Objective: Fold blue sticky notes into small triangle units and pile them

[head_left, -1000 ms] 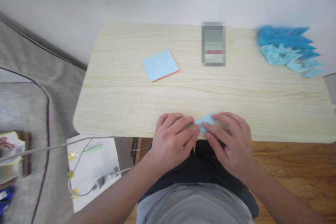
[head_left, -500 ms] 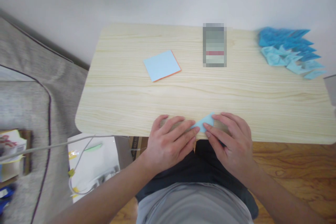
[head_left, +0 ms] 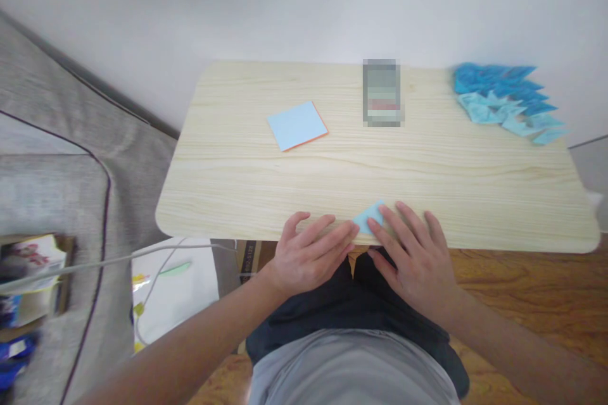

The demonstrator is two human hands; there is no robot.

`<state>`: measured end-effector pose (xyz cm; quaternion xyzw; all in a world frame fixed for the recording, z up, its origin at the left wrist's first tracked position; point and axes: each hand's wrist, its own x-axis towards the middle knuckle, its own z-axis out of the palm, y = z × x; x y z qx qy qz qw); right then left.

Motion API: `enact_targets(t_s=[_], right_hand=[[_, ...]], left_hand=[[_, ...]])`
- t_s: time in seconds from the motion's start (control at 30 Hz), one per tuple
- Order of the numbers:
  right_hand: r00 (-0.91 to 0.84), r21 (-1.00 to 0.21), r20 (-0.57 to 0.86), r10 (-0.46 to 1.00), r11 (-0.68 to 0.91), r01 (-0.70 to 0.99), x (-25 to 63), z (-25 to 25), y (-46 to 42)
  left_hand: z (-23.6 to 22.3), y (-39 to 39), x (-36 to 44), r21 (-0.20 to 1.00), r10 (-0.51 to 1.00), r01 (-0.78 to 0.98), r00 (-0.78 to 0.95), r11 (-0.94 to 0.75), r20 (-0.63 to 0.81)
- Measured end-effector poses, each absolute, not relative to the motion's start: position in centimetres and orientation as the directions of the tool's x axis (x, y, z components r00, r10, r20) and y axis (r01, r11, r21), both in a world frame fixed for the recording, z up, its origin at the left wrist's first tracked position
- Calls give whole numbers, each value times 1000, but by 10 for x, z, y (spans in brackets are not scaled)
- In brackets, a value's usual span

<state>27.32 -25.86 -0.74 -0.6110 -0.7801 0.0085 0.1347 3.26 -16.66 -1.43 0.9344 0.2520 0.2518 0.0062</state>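
Note:
A small folded piece of light blue paper [head_left: 367, 218] lies at the front edge of the table, pointed towards the upper right. My left hand [head_left: 311, 254] is at its left corner, fingers stretched out and fingertips touching the paper; its thumb is partly hidden below. On the other side, my right hand [head_left: 418, 253] has its fingers spread, with the index and middle fingertips resting on the paper's right part. The right thumb sits below the table edge, apart from the paper.
A stack of square paper [head_left: 298, 126], light blue on top with orange edges, lies at the table's [head_left: 228, 183] back left. Behind is a pixelated phone-like object [head_left: 382, 93]. Folded blue paper pieces [head_left: 498, 88] line the back right corner. A grey cable [head_left: 118, 259] crosses at left.
My right hand has opened out, its fingers spreading flatter over the paper, and its thumb has drawn away. My left fingers remain at the left corner. The whole view has shifted slightly.

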Motion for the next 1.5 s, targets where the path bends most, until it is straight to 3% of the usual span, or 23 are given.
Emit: enact_targets(t_s=[0.2,0.73,0.9,1.13,1.23,1.33,1.5], right_hand=[[-212,-149,237,948,251,956,269,-6,-260],[-230,-196,164,959,260,946,264,-3,-267],[-243,-273,198,950,291,917,271,4,-257],[-104,-407,312,944,232,883,276,11,-232],[-127,-420,320,939,261,869,280,9,-222],[-172,-436,337,926,315,843,287,8,-215],[-345,-476,290,893,447,757,299,12,-206]], left_hand=[[-14,-172,37,149,502,496,721,-855,478],[-13,-179,38,274,584,520,657,-809,478],[-10,-190,46,349,633,529,615,-774,471],[-5,-221,76,431,736,596,551,-677,394],[0,-229,83,486,710,528,607,-696,357],[10,-220,78,531,669,431,610,-729,424],[28,-173,65,537,716,498,608,-681,343]])
